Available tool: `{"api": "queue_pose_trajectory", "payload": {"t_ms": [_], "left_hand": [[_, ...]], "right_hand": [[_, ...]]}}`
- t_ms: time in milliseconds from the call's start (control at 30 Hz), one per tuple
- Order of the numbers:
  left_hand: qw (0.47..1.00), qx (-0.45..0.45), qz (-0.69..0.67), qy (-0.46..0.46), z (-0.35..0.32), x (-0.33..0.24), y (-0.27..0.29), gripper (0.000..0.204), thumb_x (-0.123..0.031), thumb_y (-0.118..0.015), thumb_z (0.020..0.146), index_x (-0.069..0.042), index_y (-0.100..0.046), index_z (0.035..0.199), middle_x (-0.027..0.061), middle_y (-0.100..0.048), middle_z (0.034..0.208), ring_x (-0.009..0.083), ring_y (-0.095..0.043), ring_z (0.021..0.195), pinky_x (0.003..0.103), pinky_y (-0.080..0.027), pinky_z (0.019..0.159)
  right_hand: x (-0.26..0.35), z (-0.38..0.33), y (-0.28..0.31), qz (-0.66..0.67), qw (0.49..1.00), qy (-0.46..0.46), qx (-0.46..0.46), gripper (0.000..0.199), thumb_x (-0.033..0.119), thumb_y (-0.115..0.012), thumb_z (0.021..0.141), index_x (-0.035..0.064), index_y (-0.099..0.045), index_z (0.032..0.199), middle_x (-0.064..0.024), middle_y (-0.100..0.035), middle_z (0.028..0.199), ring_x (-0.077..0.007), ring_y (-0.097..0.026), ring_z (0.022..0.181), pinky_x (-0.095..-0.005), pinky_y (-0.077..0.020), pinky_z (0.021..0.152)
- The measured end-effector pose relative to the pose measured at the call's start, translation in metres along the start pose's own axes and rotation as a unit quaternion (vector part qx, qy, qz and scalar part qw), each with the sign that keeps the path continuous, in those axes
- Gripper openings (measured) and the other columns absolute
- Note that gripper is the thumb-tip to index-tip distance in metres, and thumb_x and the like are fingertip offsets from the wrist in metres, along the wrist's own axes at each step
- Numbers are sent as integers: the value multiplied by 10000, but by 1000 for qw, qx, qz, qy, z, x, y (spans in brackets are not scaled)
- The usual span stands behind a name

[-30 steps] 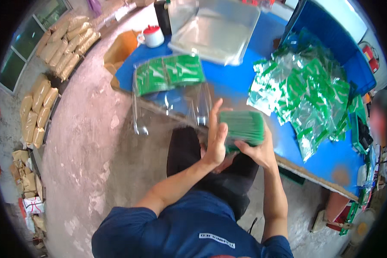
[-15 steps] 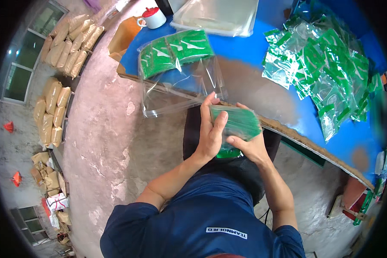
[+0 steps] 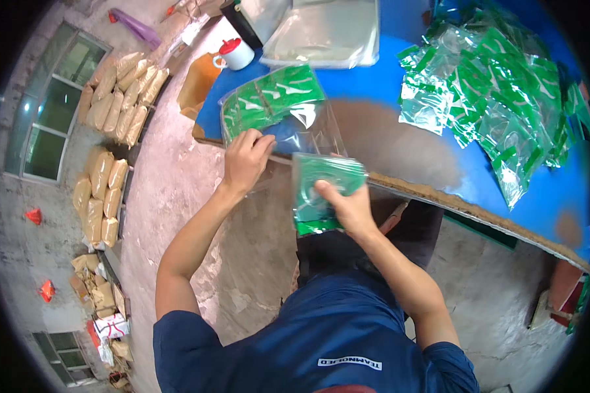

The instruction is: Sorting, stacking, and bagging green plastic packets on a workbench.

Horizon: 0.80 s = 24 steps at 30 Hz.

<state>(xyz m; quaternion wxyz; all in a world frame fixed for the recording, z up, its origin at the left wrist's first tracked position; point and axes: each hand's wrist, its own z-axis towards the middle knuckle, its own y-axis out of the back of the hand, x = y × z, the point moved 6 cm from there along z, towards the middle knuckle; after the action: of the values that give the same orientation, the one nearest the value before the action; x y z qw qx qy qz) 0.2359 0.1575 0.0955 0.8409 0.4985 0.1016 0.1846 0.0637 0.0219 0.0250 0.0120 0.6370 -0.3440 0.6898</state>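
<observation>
My right hand (image 3: 353, 208) grips a neat stack of green-and-clear plastic pouches (image 3: 328, 171), thumb on top, just off the table's front edge. To its left my left hand (image 3: 246, 164) is closed, fingertips pinched at the near side of a large clear plastic bag (image 3: 318, 124). That bag lies at the table edge and has stacks of green pouches (image 3: 272, 98) inside its far end. The pinched part is mostly covered by my fingers.
A loose heap of green-and-clear pouches (image 3: 485, 98) covers the right of the blue table (image 3: 390, 65). Flat clear bags (image 3: 324, 33) lie at the back, beside a white mug with a red lid (image 3: 235, 55). Brown sacks (image 3: 101, 196) are stacked along the left wall.
My left hand has let go of the pouch stack and moved left to the large clear bag. The stack stays in my right hand, shifted left and turned more upright.
</observation>
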Motion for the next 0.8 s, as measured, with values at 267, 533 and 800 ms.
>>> {"api": "queue_pose_trajectory", "payload": {"t_ms": [267, 533, 800], "left_hand": [[993, -81, -84, -30, 74, -15, 43, 124, -113, -774, 839, -72, -741, 951, 72, -630, 819, 253, -645, 691, 363, -514, 604], [980, -51, -191, -8, 107, -41, 50, 128, -24, -767, 828, -27, -753, 955, 50, -577, 745, 112, -535, 589, 267, -421, 527], [974, -82, -211, 15, 120, -41, 63, 69, -37, -755, 838, -17, -744, 903, 31, -513, 695, 114, -496, 585, 284, -400, 529]], "right_hand": [[-6, 53, -42, 183, 970, -152, -57, 340, 191, -747, 866, 8, -665, 1140, -78, -704, 1056, -159, -678, 887, -342, -556, 758], [13, 114, -53, 194, 973, -120, 31, 422, 250, -706, 893, -8, -624, 1216, -105, -691, 1106, -180, -694, 945, -349, -584, 773], [12, 183, -84, -116, 954, -180, 209, 629, 523, -556, 962, 13, -591, 1329, -137, -619, 1338, -254, -610, 1202, -435, -486, 992]]}}
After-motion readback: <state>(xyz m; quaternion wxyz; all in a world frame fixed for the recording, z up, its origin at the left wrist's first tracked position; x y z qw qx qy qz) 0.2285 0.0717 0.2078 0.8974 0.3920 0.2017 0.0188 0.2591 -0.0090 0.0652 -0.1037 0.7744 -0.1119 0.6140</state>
